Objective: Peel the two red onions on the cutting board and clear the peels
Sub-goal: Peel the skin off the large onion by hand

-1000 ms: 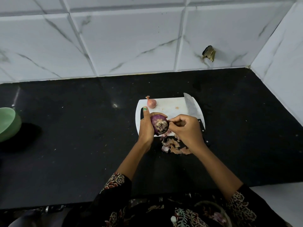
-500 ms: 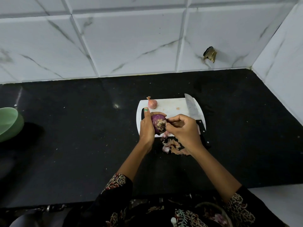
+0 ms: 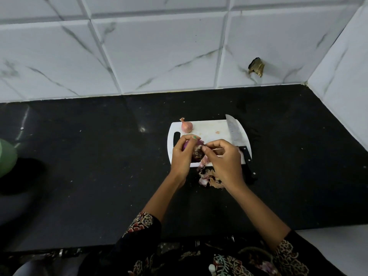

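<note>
Gripping the purple onion [image 3: 196, 151] in our left hand [image 3: 182, 155] above the cutting board [image 3: 211, 130], our right hand [image 3: 224, 158] fingers [image 3: 206, 149] pinch its skin; the smaller onion [image 3: 186, 126] sits at the board's far edge, peels [image 3: 208, 177] on the worktop [image 3: 99, 156]

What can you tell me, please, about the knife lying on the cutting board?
The knife lies flat along the right edge of the white cutting board, tip pointing toward the tiled wall. Its blade looks like grey metal with a mottled surface. The black handle, with pale rivets, runs off the board's near edge onto the dark countertop. No hand holds it; the right hand is just to its left.
</note>
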`<state>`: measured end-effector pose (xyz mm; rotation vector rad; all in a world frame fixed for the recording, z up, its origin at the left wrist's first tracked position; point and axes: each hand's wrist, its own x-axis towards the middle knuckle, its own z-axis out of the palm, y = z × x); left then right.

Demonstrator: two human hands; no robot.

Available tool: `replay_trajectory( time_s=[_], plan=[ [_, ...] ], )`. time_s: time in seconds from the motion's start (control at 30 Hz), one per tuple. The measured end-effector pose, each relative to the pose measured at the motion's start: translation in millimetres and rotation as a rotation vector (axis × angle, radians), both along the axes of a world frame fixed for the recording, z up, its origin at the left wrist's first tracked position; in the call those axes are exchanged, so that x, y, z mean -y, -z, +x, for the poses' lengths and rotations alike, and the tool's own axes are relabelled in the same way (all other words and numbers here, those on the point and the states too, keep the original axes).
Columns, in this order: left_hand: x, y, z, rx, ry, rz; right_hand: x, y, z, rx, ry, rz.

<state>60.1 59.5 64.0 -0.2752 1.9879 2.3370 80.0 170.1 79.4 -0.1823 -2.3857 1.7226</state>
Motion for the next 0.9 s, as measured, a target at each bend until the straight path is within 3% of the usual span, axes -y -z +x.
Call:
replay_trajectory(
  time_s=[0.2,0.33,0.57,0.67,0.8,0.9],
  plan=[
    [-0.6,-9.0,0.1,0.130,-0.051,0.223,-1.4,15.4,-3.3,0.102,0.099,-0.063],
    [6.6,-17.3,-2.6,0.181,-0.036,0.384,-12.2,33.9,-0.7,0.222,0.064,0.056],
    [11.5,-17.1,0.2,0.260,0.017,0.550,-13.9,17.8,-4.1,0.092,0.033,0.279],
    [12.9,-14.6,0.4,0.264,0.032,0.543,-13.6,4.6,-5.9,0.142,-0.058,0.184],
    [13.2,-13.0,1.0,0.232,0.050,0.543,0.3,-10.6,-6.2,0.163,-0.109,-0.105],
    [10.8,-14.8,2.2,0.207,0.076,0.545,5.9,-9.8,-6.2,0.155,-0.112,-0.127]
  ],
)
